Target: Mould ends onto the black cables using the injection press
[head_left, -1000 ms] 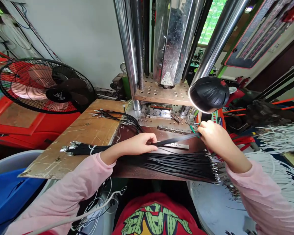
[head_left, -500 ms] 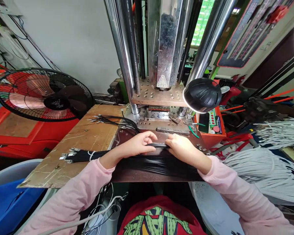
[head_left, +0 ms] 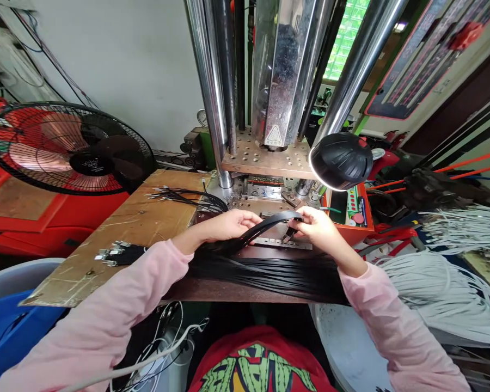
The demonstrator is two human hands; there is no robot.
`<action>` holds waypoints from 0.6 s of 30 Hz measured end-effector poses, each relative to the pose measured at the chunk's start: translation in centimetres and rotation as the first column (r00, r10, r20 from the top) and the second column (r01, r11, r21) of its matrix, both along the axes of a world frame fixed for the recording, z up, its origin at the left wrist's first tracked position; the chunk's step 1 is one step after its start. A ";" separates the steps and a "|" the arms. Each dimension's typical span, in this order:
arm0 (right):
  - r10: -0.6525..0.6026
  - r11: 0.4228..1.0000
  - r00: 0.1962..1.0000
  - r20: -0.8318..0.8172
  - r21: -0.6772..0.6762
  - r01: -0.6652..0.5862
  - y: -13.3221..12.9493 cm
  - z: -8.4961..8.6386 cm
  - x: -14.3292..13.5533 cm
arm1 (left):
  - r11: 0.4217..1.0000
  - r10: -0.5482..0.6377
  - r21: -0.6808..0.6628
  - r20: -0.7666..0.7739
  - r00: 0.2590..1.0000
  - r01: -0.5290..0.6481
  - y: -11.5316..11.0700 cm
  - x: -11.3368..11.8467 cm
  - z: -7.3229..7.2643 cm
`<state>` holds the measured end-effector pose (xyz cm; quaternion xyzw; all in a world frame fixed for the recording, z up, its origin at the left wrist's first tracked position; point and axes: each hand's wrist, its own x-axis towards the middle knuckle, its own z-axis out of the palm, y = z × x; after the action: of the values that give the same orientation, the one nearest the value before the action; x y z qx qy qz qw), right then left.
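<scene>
Black cables: Raised above the brown bench (head_left: 228,293), the held black cables (head_left: 275,218) arch between our hands at the centre of our clock face, dark connector ends (head_left: 288,234) dangling at 5 o'clock.
Fresh bend: The span, nearly level between our hands half a second ago, now bows upward; we judge that this slack makes the cables easier to turn or gather, but also easier to splay.
Right hand: At 3 o'clock, our right hand (head_left: 317,226) pinches the cables between thumb and fingers near the hanging ends.
Left hand: At 9 o'clock, our left hand (head_left: 231,224) curls its fingers beside the arch; the thumb is hidden, so we cannot tell whether it grips.
Beneath the arch: A metal bar (head_left: 283,243) lies at 6 o'clock, with loose black cables (head_left: 269,272) spread nearer us.
Wooden board: Silvery connectors (head_left: 116,253) cluster at 9 o'clock, more black leads (head_left: 179,195) between 9 and 10.
Press: Its drilled plate (head_left: 265,159) stands at 12 o'clock, a black lamp (head_left: 343,159) at 2.
White cables: A heap (head_left: 428,283) sits between 3 and 4.
</scene>
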<state>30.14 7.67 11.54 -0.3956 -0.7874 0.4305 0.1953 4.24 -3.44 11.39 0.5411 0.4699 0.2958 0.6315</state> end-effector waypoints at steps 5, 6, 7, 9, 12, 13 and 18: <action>-0.009 0.975 0.985 -0.171 -0.219 -0.029 -1.2 -1.2 -2.3 | 0.964 0.066 0.266 -0.140 0.988 -0.027 3.7 2.3 -1.7; -0.002 0.982 0.987 -0.159 -0.186 -0.028 -1.2 -1.3 -2.5 | 0.947 0.084 0.322 -0.201 0.976 -0.016 4.2 2.9 -2.1; 0.002 0.991 0.990 -0.140 -0.133 -0.020 -1.2 -1.4 -2.7 | 0.926 0.104 0.378 -0.254 0.962 0.000 4.6 3.5 -2.4; 0.009 1.000 0.994 -0.105 0.006 -0.008 -1.1 -1.5 -3.0 | 0.887 0.131 0.461 -0.322 0.937 0.035 5.3 4.5 -3.1; 0.040 0.990 0.995 -0.090 0.136 -0.027 -0.9 -1.7 -3.1 | 0.876 0.153 0.482 -0.337 0.929 0.031 6.0 5.1 -4.1; 0.059 0.987 0.995 -0.086 0.155 -0.045 -0.9 -1.7 -3.1 | 0.880 0.164 0.475 -0.336 0.927 0.017 6.2 5.1 -4.3; 0.122 0.918 0.989 0.082 0.368 -0.144 -0.9 -1.8 -2.8 | 0.888 0.238 0.456 -0.346 0.908 -0.059 6.4 5.3 -4.9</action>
<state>27.32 6.74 9.73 -0.3089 -0.8852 0.2737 0.2146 9.54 2.92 6.50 0.6779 0.5495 0.3272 0.3625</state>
